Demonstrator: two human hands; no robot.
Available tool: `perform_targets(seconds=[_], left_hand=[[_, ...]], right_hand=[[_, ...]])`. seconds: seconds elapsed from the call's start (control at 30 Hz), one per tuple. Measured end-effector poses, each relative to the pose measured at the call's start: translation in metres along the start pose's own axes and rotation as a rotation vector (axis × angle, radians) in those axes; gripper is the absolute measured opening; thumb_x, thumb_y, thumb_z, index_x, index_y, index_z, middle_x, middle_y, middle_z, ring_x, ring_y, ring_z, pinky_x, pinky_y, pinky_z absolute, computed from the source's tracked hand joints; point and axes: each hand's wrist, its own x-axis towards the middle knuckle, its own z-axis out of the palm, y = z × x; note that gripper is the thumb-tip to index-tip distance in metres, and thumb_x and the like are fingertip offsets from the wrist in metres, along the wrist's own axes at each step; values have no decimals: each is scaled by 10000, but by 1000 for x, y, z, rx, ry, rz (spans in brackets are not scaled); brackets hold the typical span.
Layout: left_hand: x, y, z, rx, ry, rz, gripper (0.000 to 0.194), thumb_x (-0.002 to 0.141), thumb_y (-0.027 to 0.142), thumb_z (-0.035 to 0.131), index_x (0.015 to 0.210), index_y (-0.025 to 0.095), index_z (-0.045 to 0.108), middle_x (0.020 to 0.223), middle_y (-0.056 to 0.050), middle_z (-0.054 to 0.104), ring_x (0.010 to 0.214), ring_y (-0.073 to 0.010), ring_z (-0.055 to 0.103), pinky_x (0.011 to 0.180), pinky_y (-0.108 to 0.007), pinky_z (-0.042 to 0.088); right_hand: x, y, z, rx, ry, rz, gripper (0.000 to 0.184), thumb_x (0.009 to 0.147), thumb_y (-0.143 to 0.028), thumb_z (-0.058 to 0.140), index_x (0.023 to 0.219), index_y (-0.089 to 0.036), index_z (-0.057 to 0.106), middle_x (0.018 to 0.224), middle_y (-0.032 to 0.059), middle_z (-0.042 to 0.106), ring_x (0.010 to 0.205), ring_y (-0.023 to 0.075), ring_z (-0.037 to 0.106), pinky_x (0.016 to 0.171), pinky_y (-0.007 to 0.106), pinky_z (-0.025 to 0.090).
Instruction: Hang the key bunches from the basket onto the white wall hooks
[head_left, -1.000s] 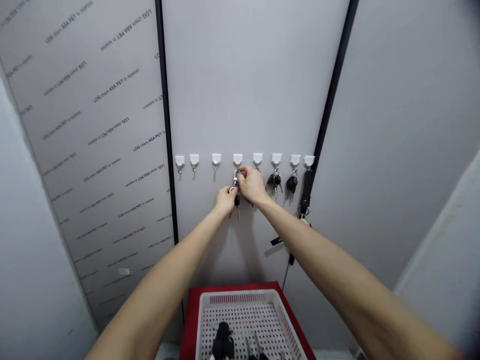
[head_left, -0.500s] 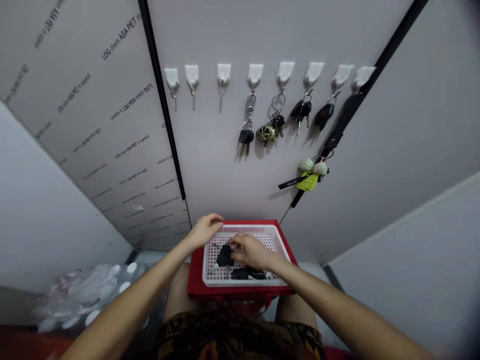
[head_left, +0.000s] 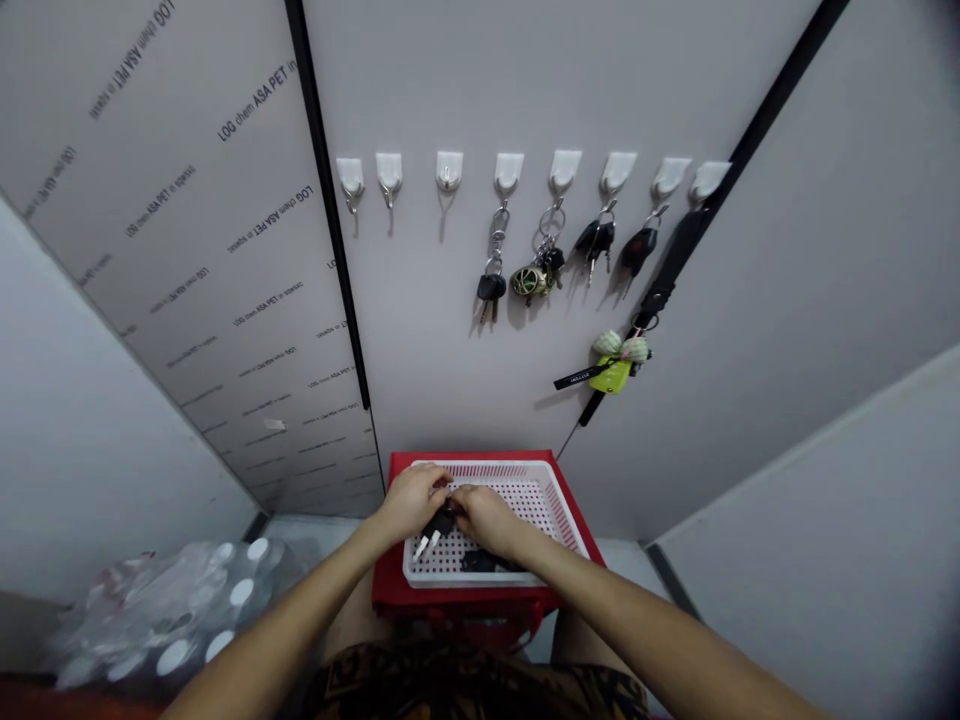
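White basket (head_left: 551, 500): dark items (head_left: 476, 562) inside. Our left hand (head_left: 415, 499), right hand (head_left: 486, 517) narrowed at black key bunch (head_left: 437, 526); which grips, we can't tell.

White-capped bottles (head_left: 177, 652), printed wall panel (head_left: 195, 270)

The left hand (head_left: 415, 500) and right hand (head_left: 486, 520) grasp black keys (head_left: 437, 524) over a white basket (head_left: 487, 580). Other keys (head_left: 492, 288) hang from white hooks (head_left: 509, 168).

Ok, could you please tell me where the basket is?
In the head view, the basket sits low, near the centre, on the red base, under the left hand and right hand.
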Motion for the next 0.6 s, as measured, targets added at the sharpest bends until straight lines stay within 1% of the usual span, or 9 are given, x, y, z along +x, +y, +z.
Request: perform_targets(seconds=[0.07,0.13,0.23,0.3,0.33,0.4,0.47,0.53,0.6], left_hand=[[-2,3,1,-41,-12,11,230,637,214,425,842,178,522,884,-44,552,858,-167,455,780,-293,318],[-2,7,1,-200,-28,40,308,623,237,461,924,176,486,958,-46,526,905,-168,434,810,-294,299],[3,14,-4,-593,-69,76,389,603,223,497,981,158,434,996,-51,503,907,-154,438,801,-273,316],[11,20,-11,-810,-57,54,349,595,214,508,930,131,455,929,-55,527,855,-148,462,763,-265,342],[16,24,-17,-889,-32,29,318,595,224,510,893,121,469,879,-53,538,813,-144,477,734,-262,355],[26,32,-33,-1002,43,-29,277,603,261,506,836,113,484,787,-38,544,705,-120,494,663,-248,372],[36,42,-55,-1066,126,-63,275,613,291,499,829,121,483,729,-18,532,602,-84,485,583,-218,370],[46,54,-81,-1081,201,-40,279,615,287,504,846,135,474,704,-2,518,553,-61,473,531,-192,356],[57,67,-108,-1053,264,16,263,617,259,505,851,144,466,688,6,510,538,-54,476,501,-174,345]], right_hand=[[1,-1,-2,19,50,32,184,604,-113,380,687,-117,544,739,76,568,685,136,497,643,224,357],[5,-2,-13,112,96,72,170,597,-111,390,664,-117,546,714,66,574,660,124,499,612,211,360],[14,-7,-45,329,127,120,140,584,-121,411,625,-119,545,609,26,569,545,88,482,507,174,352],[21,-12,-74,434,150,129,115,588,-154,426,606,-120,534,532,0,539,467,67,447,440,161,328],[24,-15,-89,474,167,137,102,586,-170,437,599,-120,525,489,-15,514,430,59,425,413,158,315],[32,-23,-118,558,217,156,75,584,-179,448,579,-123,497,415,-43,455,371,47,389,377,158,298],[42,-32,-145,667,291,144,54,588,-171,447,559,-128,466,382,-59,422,341,42,379,368,160,311],[54,-41,-170,786,406,95,32,593,-156,447,572,-132,448,396,-62,431,344,41,399,381,165,346],[66,-51,-195,868,553,44,25,592,-145,454,614,-134,448,428,-60,449,362,43,427,394,170,377]])
